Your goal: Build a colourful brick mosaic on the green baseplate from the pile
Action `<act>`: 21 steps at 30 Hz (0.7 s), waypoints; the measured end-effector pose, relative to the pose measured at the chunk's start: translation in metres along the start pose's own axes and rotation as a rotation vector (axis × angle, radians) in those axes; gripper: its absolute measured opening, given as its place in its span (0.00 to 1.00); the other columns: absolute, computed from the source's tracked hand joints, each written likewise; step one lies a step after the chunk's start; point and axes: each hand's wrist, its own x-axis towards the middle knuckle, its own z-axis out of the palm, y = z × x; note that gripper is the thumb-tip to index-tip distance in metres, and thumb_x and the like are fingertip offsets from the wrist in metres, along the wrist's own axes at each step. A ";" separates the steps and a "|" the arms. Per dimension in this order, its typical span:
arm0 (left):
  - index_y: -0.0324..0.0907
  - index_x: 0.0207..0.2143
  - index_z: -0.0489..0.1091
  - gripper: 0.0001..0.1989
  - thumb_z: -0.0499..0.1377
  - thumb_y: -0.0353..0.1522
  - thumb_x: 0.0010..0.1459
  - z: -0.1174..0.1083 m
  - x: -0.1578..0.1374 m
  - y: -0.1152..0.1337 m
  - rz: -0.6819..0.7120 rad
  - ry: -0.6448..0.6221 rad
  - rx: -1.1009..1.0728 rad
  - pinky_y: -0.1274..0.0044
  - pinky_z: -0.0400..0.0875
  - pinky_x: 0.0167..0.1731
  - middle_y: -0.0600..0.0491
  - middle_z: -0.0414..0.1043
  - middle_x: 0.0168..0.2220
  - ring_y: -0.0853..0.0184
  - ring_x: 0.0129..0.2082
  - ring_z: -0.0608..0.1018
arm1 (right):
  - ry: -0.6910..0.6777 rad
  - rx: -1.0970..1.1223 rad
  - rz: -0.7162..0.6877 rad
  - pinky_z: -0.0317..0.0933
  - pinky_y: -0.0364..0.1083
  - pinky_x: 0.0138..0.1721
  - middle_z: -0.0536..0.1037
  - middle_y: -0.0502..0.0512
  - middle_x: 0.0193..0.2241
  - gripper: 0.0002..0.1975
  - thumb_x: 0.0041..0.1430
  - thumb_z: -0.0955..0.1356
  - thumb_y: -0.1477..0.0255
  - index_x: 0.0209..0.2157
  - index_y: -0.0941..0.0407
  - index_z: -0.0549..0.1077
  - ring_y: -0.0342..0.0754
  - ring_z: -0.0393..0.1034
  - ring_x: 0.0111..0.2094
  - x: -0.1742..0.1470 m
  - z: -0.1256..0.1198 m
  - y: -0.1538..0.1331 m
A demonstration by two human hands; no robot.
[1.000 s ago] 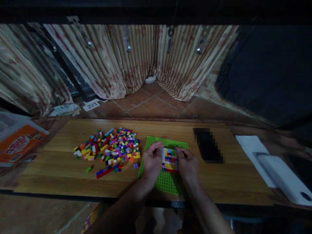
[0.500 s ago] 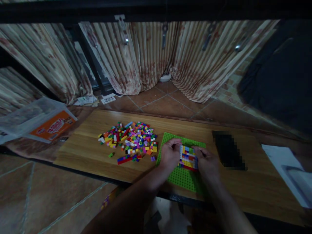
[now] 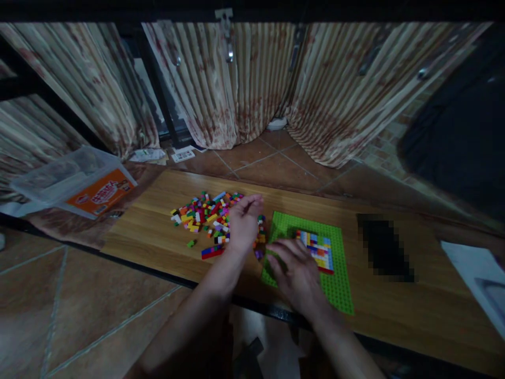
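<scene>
My left hand [image 3: 243,223] is over the right part of a loose pile of small colourful toy bricks [image 3: 199,213]. Its fingers are loosely bent, and nothing shows in them; the fingertips are partly hidden. My right hand [image 3: 298,271] hovers above the left half of a green baseplate [image 3: 339,287], thumb and fingers apart and curved, with no brick visible between them. Just beyond its knuckles, a block of multicoloured bricks [image 3: 321,252] in rows, with a red front edge, sits on the baseplate. The right hand covers its left part.
A short red and blue brick bar [image 3: 212,252] and a single green brick [image 3: 191,243] lie before the pile. A clear plastic box [image 3: 79,181] with an orange label stands left. On the right are a pixelated dark object [image 3: 384,247] and a white sheet [image 3: 469,268].
Both hands have left the brick block and moved left, the left hand to the loose pile, the right over the baseplate's left half. The view has shifted, moving the scene slightly right.
</scene>
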 end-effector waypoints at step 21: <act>0.39 0.31 0.76 0.06 0.59 0.27 0.51 -0.010 0.006 0.011 -0.190 -0.132 0.087 0.78 0.69 0.35 0.52 0.78 0.31 0.70 0.30 0.76 | -0.004 -0.031 -0.023 0.60 0.50 0.41 0.78 0.53 0.37 0.07 0.63 0.65 0.69 0.41 0.53 0.72 0.49 0.68 0.39 0.013 0.018 0.007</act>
